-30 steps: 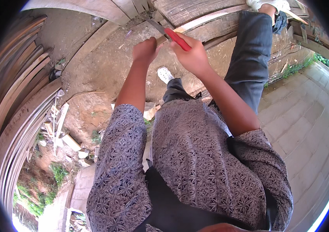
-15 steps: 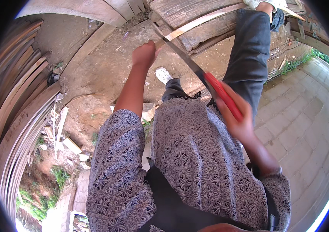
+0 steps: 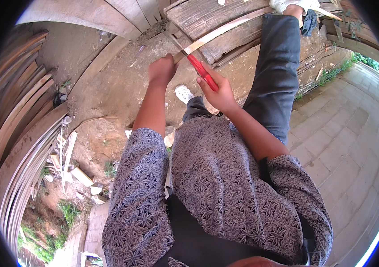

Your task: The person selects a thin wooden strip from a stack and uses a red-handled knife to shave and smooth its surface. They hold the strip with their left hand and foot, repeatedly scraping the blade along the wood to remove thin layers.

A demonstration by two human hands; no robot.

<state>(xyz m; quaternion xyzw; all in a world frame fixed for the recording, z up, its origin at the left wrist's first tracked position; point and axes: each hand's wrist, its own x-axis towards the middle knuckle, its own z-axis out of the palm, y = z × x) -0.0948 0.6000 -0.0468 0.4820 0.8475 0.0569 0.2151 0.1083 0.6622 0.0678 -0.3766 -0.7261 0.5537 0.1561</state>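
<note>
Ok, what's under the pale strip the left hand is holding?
Under the pale strip lie weathered grey planks and bare dirt ground. The left hand covers its near end, and the red-handled knife in the right hand crosses it there.

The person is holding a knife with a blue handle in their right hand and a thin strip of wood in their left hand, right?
Not quite: the knife's handle is red, not blue, as the head view shows. The rest holds: the right hand grips the knife, and the left hand holds the thin strip of wood.
</note>
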